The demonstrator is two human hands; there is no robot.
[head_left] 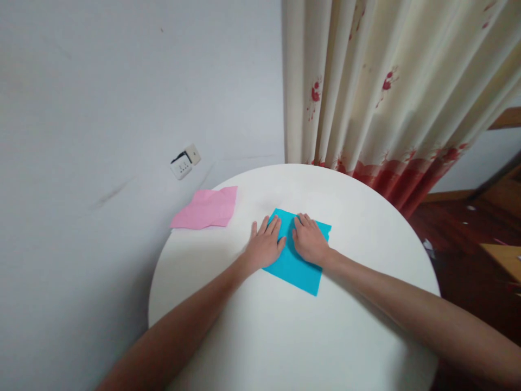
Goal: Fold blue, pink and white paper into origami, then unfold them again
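Observation:
A blue cloth [296, 272], roughly square with straight edges, lies flat and askew on the round white table [236, 336]. My left hand [265, 244] rests on its left edge, palm down, with the fingers spread. On the upper right part of the cloth lies my right hand [310, 239], its fingers stretched toward the far edge and slightly bent. Neither hand grips the fabric. To the left, near the table's rim, a pink cloth [207, 207] lies spread with some creases and uneven edges.
A white wall with a socket [181, 167] runs close along the table's left and far side. Behind the table on the right hangs a cream curtain [366, 98] with red patterns. Dark red flooring [456, 239] shows at the right, with a wooden piece of furniture [502, 258].

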